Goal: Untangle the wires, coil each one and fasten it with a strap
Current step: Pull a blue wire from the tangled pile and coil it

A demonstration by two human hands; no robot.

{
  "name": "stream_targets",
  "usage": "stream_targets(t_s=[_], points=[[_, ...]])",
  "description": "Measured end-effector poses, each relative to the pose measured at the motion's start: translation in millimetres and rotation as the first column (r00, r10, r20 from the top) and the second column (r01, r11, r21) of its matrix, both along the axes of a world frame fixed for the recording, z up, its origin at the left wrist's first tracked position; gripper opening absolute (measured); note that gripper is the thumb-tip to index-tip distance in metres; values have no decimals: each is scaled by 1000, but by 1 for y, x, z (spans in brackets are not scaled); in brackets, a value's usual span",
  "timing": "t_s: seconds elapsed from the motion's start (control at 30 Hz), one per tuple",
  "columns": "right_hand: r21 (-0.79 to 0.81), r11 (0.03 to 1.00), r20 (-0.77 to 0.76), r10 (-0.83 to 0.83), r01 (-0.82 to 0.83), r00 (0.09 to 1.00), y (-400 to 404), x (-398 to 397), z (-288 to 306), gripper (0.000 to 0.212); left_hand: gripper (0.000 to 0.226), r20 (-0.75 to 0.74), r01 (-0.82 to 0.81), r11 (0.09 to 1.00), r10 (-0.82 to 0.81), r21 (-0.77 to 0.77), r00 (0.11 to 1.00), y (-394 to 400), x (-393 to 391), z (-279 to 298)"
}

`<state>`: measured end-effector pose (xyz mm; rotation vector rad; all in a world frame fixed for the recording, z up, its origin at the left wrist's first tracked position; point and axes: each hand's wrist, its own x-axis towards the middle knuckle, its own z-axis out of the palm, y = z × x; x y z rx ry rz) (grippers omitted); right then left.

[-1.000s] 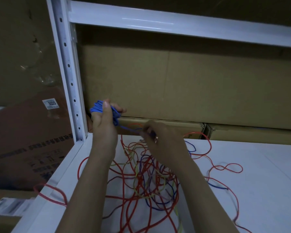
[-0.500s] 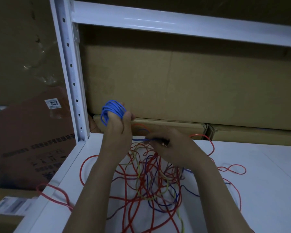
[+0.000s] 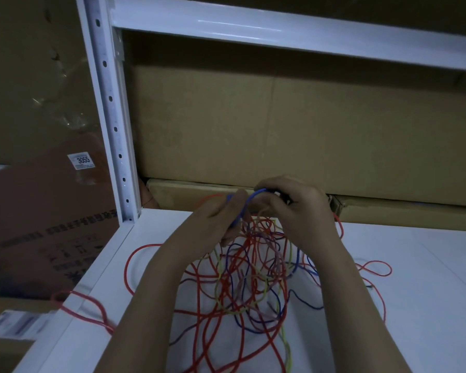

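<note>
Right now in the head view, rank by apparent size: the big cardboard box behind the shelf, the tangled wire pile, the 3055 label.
1. Big cardboard box: largest.
2. Tangled wire pile: smaller, though it lies nearer the camera.
3. 3055 label: by far smallest.

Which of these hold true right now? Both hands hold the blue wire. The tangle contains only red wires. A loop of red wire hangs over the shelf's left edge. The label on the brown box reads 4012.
1. Both the left hand and the right hand hold the thin blue wire: true.
2. Only red wires: false; the tangled heap of wires shows red, blue and yellowish strands.
3. A red wire loop hangs over the white metal shelf edge: true.
4. Label reads 4012: false; the white label reads 3055.
</note>
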<state>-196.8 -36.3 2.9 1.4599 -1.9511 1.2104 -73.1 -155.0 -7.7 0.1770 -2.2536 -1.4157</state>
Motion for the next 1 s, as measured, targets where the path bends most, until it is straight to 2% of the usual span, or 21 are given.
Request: stream_targets(t_s=[0.07, 0.13, 0.2, 0.27, 0.33, 0.47, 0.57, 0.63, 0.7, 0.77, 0.83, 0.9, 0.97, 1.0], points=[[-16, 998, 16, 54, -53, 998, -2, 2, 1, 22, 65, 37, 67, 998, -67, -16, 997, 2, 1, 1], [-32, 991, 133, 133, -130, 982, -3, 6, 2, 27, 59, 29, 87, 996, -87, 18, 996, 6, 1, 3], [-47, 981, 309, 193, -188, 931, -2, 8, 4, 30, 48, -11, 41, 994, -40, 97, 999, 7, -2, 3], [-47, 982, 398, 184, -180, 899, 1, 8, 6, 27, 46, -61, -17, 970, 33, 244, 998, 1, -5, 3], [-20, 984, 448, 166, -176, 879, 2, 9, 8, 24, 49, -149, -6, 900, 79, 436, 986, -6, -5, 4], [159, 932, 539, 195, -327, 820, 3, 9, 5, 21, 48, -377, 199, 685, 118, 701, 919, -15, 5, 10], [244, 914, 561, 139, -324, 816, 2, 8, 3, 21, 49, -399, 227, 643, 133, 732, 907, -14, 6, 12], [211, 959, 445, 76, -187, 893, -1, 6, 1, 19, 48, -392, 224, 650, 125, 726, 911, -12, 6, 12], [99, 994, 279, -73, 47, 957, -2, 4, 0, 20, 45, -391, 232, 672, 93, 703, 916, -9, 6, 13], [-77, 985, 284, -125, 153, 951, -3, 5, 2, 26, 42, -381, 235, 700, 57, 675, 923, -7, 7, 16], [-180, 978, 440, -12, 102, 898, -5, 10, 5, 27, 44, -351, 191, 731, 70, 655, 934, -6, 4, 16], [-178, 983, 601, 139, -37, 787, -7, 14, 7, 22, 47, -309, 94, 769, 140, 632, 941, -9, 1, 12], [-135, 968, 688, 246, -212, 683, -8, 19, 8, 11, 48, -300, 51, 741, 207, 670, 931, -14, 0, 8], [-104, 953, 706, 272, -284, 654, -8, 22, 7, 16, 48, -308, 67, 693, 229, 718, 924, -17, 0, 6]])
